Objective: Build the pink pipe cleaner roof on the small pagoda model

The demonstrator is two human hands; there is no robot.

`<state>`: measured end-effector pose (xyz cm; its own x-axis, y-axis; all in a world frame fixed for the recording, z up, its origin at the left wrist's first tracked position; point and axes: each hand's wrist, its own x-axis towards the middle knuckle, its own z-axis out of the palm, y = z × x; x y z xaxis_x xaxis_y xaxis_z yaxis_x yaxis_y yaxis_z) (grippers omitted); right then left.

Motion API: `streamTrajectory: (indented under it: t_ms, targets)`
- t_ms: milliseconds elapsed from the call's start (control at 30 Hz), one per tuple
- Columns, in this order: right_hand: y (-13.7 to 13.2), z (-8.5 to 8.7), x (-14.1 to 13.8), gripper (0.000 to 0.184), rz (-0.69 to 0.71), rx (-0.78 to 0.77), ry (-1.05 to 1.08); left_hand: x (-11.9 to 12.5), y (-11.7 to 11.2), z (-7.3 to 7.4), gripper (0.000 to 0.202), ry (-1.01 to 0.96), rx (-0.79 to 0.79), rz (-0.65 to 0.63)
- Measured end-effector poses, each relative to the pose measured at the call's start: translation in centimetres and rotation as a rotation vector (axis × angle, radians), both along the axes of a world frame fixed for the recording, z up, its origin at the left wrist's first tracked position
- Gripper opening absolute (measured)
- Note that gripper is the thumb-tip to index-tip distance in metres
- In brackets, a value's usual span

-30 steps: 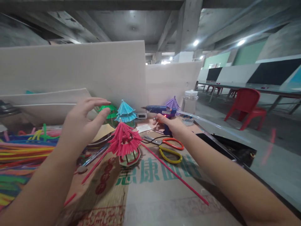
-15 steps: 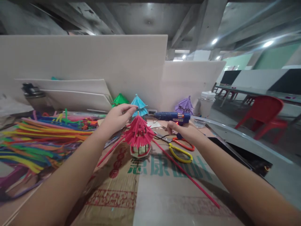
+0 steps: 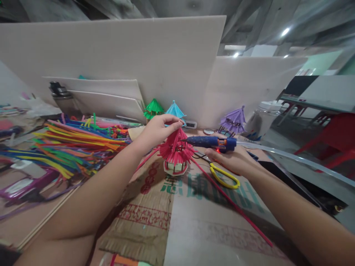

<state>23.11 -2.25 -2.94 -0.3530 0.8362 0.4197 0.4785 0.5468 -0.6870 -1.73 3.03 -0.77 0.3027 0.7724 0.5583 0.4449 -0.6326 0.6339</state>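
Observation:
A small red pavilion model (image 3: 177, 152), its tiered roof made of fuzzy pipe cleaners, stands upright on the cardboard. My left hand (image 3: 161, 129) is closed, thumb and finger pinching the tip of that roof. In my right hand (image 3: 230, 159) is a blue glue gun (image 3: 205, 141) with a small red light lit. Its nozzle points left and meets the upper roof, though I cannot tell whether it touches. Long red pipe cleaners (image 3: 235, 207) run out from under the model on both sides. Scissors with a yellow handle (image 3: 224, 176) lie below my right hand, partly hidden.
Behind stand green (image 3: 154, 108), light blue (image 3: 174, 108) and purple (image 3: 233, 121) pavilion models against white boards (image 3: 111, 51). Bundles of coloured pipe cleaners (image 3: 80, 138) cover the left side. A clear jar (image 3: 260, 120) is at the back right, a dark-lidded bottle (image 3: 63, 98) at the back left.
The glue gun has come left and down to the red roof. My left hand has lowered onto the roof tip. The whole view has shifted, and the scissors' orange handle is now hidden.

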Motion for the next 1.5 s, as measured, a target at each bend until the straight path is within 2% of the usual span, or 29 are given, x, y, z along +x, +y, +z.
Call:
streamTrajectory:
  t_ms: [267,500,1133,1500]
  targets:
    - [0.4,-0.8,-0.1,0.04,-0.044,0.092,-0.109,0.0,0.2,-0.1,0.031,-0.008,0.05,-0.007]
    - [0.4,-0.9,-0.4,0.044,-0.087,0.079,-0.124,0.1,0.1,-0.1,0.03,0.001,0.057,0.003]
    - [0.7,-1.4,0.0,0.042,-0.087,0.137,-0.131,0.2,-0.1,0.1,0.03,0.017,0.042,0.024]
    - [0.5,-1.3,-0.3,0.043,-0.075,0.093,-0.111,0.1,0.1,-0.1,0.03,0.016,0.051,0.006]
